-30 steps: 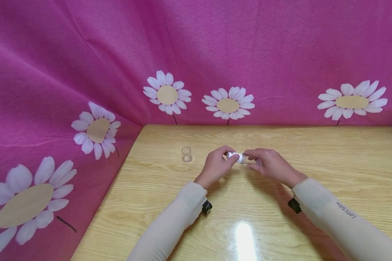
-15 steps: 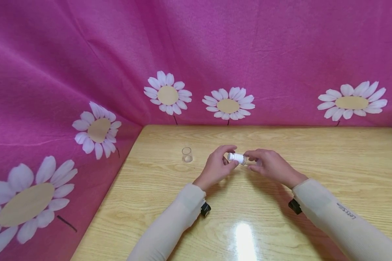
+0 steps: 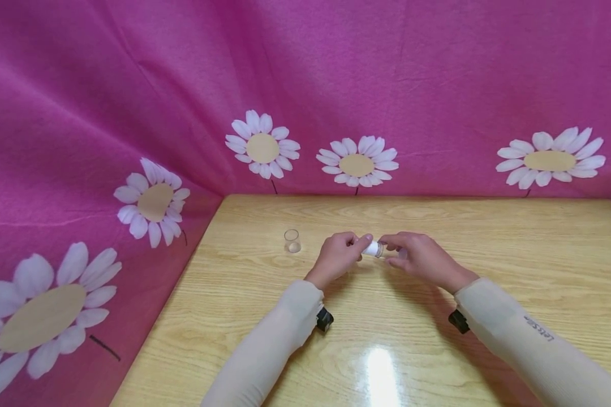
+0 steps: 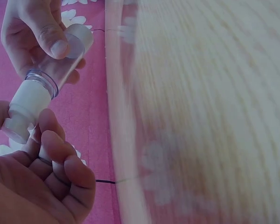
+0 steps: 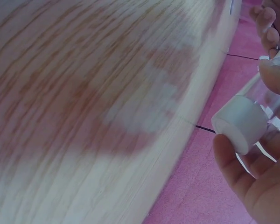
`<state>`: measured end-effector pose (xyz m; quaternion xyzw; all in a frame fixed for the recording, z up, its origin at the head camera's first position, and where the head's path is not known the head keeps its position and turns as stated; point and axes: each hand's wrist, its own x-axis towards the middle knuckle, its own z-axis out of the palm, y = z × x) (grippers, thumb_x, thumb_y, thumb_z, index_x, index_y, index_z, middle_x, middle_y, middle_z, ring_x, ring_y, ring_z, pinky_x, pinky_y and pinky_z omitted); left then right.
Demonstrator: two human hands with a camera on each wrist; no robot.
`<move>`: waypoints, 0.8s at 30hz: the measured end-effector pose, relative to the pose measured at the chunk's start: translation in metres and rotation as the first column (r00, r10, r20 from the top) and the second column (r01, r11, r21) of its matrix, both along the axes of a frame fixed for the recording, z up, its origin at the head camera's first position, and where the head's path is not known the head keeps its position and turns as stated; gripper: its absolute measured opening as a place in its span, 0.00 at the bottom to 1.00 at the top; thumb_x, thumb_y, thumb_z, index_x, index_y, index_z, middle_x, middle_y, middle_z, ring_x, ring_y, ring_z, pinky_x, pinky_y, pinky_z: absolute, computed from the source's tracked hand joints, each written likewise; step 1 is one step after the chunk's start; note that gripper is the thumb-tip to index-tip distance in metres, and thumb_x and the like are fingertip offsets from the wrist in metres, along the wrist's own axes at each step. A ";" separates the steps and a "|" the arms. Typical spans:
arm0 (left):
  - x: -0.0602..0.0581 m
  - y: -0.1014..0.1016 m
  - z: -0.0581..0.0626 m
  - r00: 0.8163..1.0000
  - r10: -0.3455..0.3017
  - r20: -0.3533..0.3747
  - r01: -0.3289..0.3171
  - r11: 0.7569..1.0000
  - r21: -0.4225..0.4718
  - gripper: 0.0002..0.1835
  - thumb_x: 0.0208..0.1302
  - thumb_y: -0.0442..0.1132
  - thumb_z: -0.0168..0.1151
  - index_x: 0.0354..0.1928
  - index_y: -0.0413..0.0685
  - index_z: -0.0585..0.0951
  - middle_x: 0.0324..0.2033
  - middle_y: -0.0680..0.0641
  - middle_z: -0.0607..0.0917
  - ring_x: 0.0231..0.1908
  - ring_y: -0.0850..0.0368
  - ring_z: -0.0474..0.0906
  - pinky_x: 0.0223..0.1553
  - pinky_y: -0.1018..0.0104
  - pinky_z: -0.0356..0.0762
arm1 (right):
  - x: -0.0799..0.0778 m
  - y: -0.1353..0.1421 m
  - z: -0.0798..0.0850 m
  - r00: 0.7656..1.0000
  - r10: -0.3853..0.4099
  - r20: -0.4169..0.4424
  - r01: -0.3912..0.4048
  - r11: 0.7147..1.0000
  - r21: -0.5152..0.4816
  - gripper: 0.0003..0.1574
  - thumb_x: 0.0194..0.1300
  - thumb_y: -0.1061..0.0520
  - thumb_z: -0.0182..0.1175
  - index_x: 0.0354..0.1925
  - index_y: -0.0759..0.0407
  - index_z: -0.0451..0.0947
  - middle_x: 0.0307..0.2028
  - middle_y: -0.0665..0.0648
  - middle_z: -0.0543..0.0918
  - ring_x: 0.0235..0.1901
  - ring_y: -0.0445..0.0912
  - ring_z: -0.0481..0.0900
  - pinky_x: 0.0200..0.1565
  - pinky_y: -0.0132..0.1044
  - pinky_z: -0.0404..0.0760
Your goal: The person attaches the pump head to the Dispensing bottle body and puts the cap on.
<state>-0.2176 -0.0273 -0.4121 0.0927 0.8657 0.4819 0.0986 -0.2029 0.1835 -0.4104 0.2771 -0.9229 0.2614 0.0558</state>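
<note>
A small clear pump bottle (image 4: 59,71) with a white base (image 5: 240,123) is held tilted above the table, between both hands. My right hand (image 3: 422,257) grips its clear body near the base. At its other end is a white collar (image 4: 30,100) with a small white pump head (image 4: 17,129). My left hand (image 3: 336,255) has thumb and index finger at this white end, the thumb lying over it in the head view; its other fingers curl loosely below. A clear cup-shaped cap (image 3: 292,242) stands on the table, left of my left hand.
The light wooden table (image 3: 234,316) meets a pink cloth (image 3: 438,85) printed with white daisies at its back and left edges. A bright light reflection (image 3: 382,373) lies on the near part of the tabletop.
My left hand's fingers spread off the white end, then came back onto it with the thumb turned further up and over. My right hand has kept its grip and place.
</note>
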 end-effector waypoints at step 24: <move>0.002 -0.010 -0.006 0.998 -0.038 -0.040 0.042 0.996 0.082 0.09 0.66 0.50 0.64 0.41 0.56 0.79 0.38 0.54 0.80 0.28 0.60 0.76 0.32 0.68 0.76 | -0.001 -0.007 0.001 1.000 0.022 -0.011 -0.021 1.000 0.019 0.24 0.59 0.62 0.70 0.55 0.59 0.81 0.43 0.58 0.87 0.39 0.49 0.85 0.41 0.45 0.85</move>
